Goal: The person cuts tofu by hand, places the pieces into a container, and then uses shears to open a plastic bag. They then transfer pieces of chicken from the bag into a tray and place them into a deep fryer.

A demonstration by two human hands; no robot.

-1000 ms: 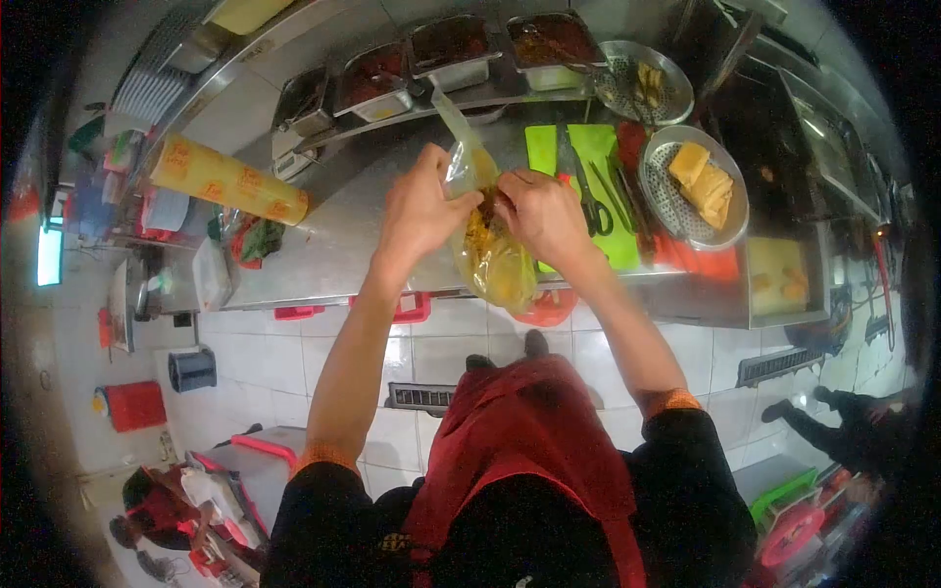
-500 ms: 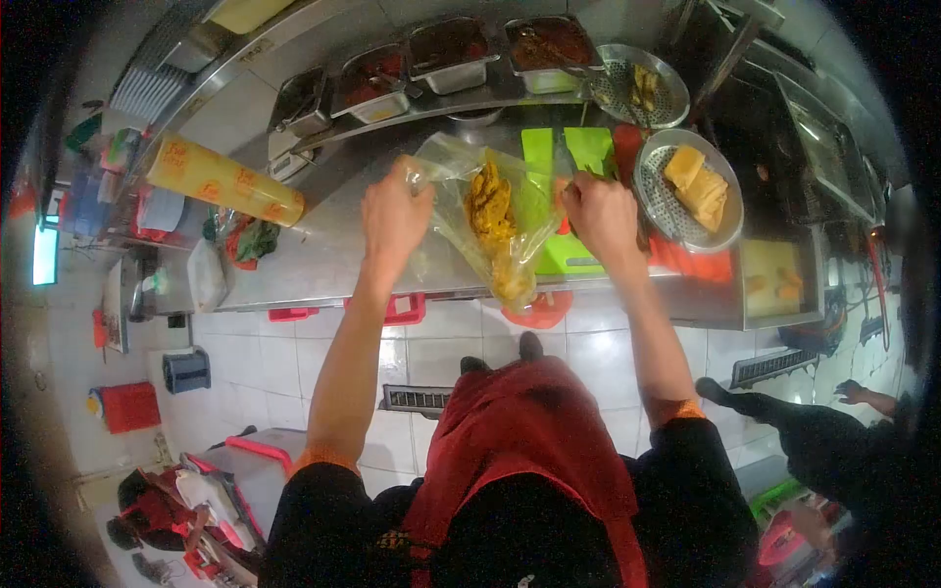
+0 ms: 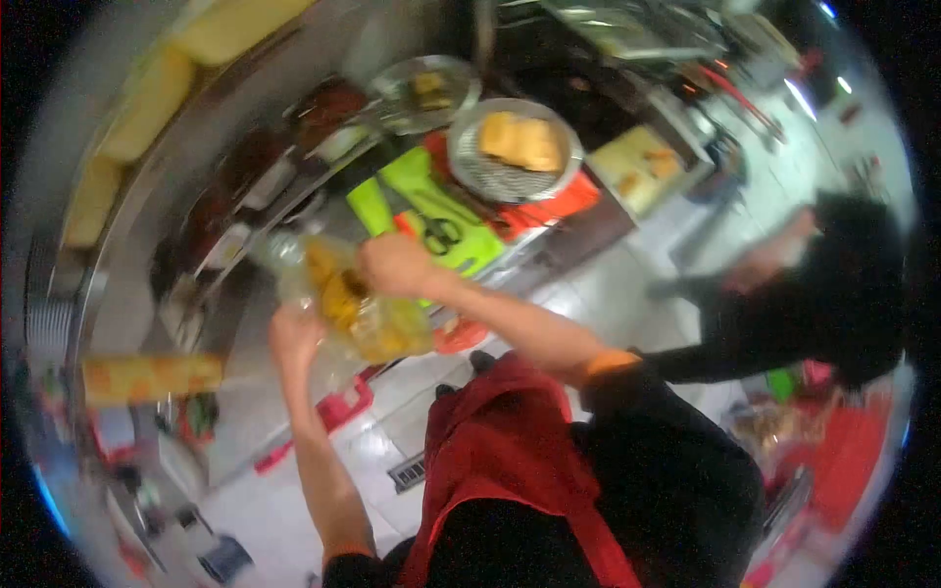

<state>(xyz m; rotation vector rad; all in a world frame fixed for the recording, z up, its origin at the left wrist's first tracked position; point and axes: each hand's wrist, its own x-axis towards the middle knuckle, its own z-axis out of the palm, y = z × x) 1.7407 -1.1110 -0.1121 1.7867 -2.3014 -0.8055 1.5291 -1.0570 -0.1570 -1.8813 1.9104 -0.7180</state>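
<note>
The view is tilted and blurred. Both hands hold a clear plastic bag (image 3: pixel 368 328) with yellow fried food inside, above the front edge of the steel counter (image 3: pixel 211 323). My left hand (image 3: pixel 294 336) grips the bag's lower left side. My right hand (image 3: pixel 392 267) pinches its top right part. Just beyond my right hand lies a green cutting board (image 3: pixel 436 211) with black scissors (image 3: pixel 443 233) on it.
A metal strainer bowl (image 3: pixel 512 147) with yellow fried pieces sits beyond the board, a second strainer (image 3: pixel 421 90) behind it. Sauce trays (image 3: pixel 255 162) line the back shelf. A yellow wrap roll (image 3: pixel 152 377) lies at left. Another person in black (image 3: pixel 794 304) stands close on the right.
The camera has swung and tilted sharply to the right, blurring everything. My hands have come closer together on the bag. The other person has come nearer on the right.
</note>
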